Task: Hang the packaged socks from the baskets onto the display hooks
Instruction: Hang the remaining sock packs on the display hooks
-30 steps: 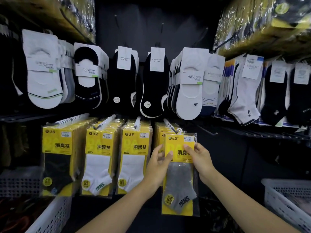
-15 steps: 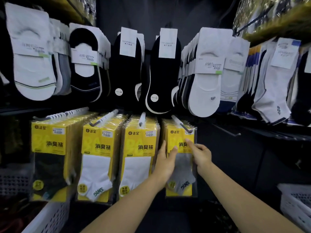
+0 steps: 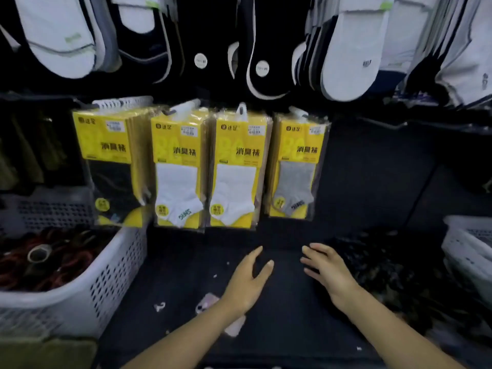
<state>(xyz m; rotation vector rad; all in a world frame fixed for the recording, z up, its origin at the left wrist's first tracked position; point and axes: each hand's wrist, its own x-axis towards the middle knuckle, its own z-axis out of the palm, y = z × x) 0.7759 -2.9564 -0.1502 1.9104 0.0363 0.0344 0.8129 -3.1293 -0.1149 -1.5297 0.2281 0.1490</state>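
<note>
— Fingers (image 3: 254, 255) of the left hand (image 3: 249, 282): how do they lie?

— Straight and slightly spread, thumb apart from the rest, holding nothing. This hand hangs over the dark floor (image 3: 287, 310), below the row of yellow packs.

— And the right hand (image 3: 328, 272)?

— Likewise empty. Its fingers are loosely spread, with the tips pointing toward the other hand. The two hands are near each other but apart.

— Where is the grey sock pack (image 3: 295, 169)?

— At the front of its stack on the rightmost hook (image 3: 297, 111) of the lower row. It is well above both hands and touched by neither.

— What hangs beside it?

— To its left hang two stacks of white sock packs (image 3: 178, 171), then a black sock pack (image 3: 109, 161) at the far left. Above them is an upper row of white and black no-show socks (image 3: 346, 49).

— The baskets?

— At lower left stands the left basket (image 3: 106, 275), white and perforated. It holds dark red items and a tape roll (image 3: 40, 253). Only a corner of the right basket (image 3: 463, 243) shows at the right edge, and its contents cannot be told. Between it and the right hand lies a dark heap (image 3: 386, 262), too blurred to identify.
</note>
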